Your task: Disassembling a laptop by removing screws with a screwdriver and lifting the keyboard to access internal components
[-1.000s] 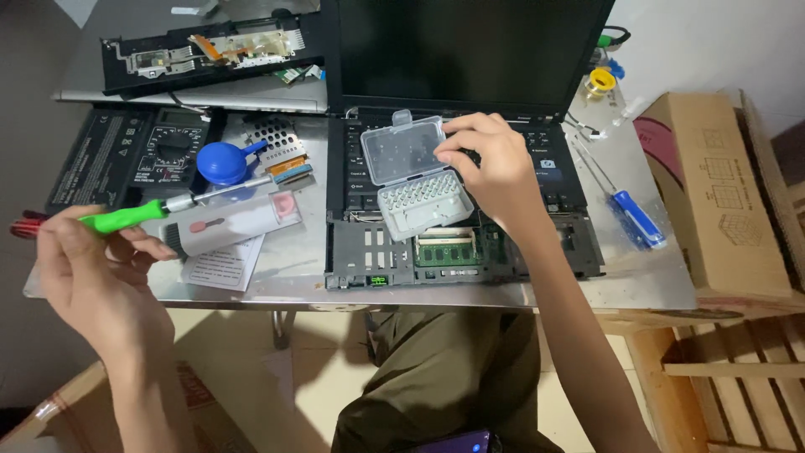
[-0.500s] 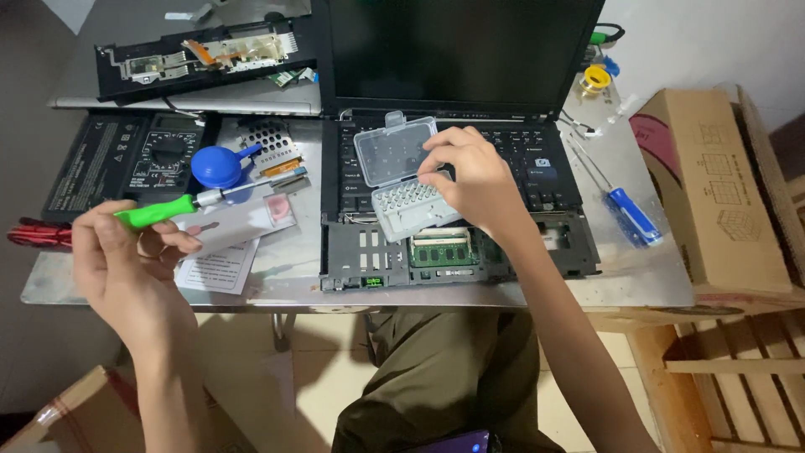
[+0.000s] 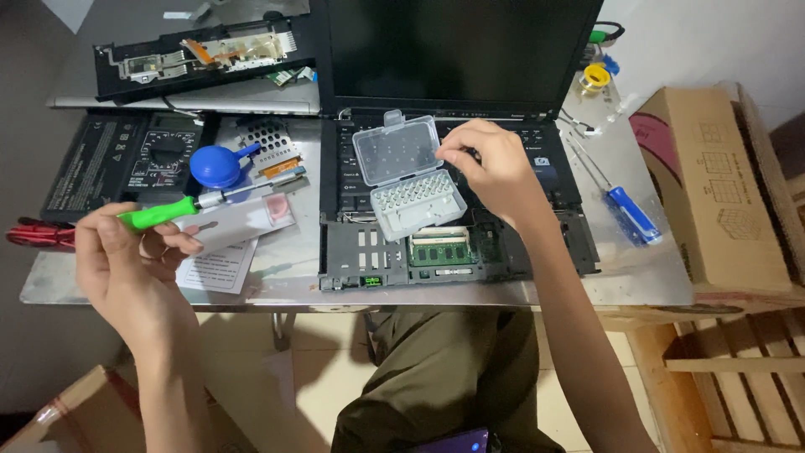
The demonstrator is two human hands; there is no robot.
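Note:
My left hand (image 3: 126, 260) grips a green-handled screwdriver (image 3: 180, 208), its metal shaft pointing right over the table. My right hand (image 3: 495, 168) hovers above the keyboard of an opened black laptop (image 3: 453, 210), fingers pinched together beside an open clear plastic bit case (image 3: 408, 176). Whether a bit sits between the fingertips I cannot tell. The bit case rests on the laptop, lid tipped up, rows of bits showing. Below it, memory modules (image 3: 440, 252) lie exposed in the laptop base.
A blue air blower (image 3: 216, 165), a multimeter (image 3: 163, 155), a paper sheet (image 3: 220, 264) and a removed laptop panel (image 3: 201, 59) lie at left. A blue-handled screwdriver (image 3: 631, 211) lies at right, next to a cardboard box (image 3: 713, 184). Red leads (image 3: 38, 233) hang off the left edge.
My right hand lifted off the bit case and moved up and right, fingers pinched. My left hand with the green screwdriver shifted slightly right.

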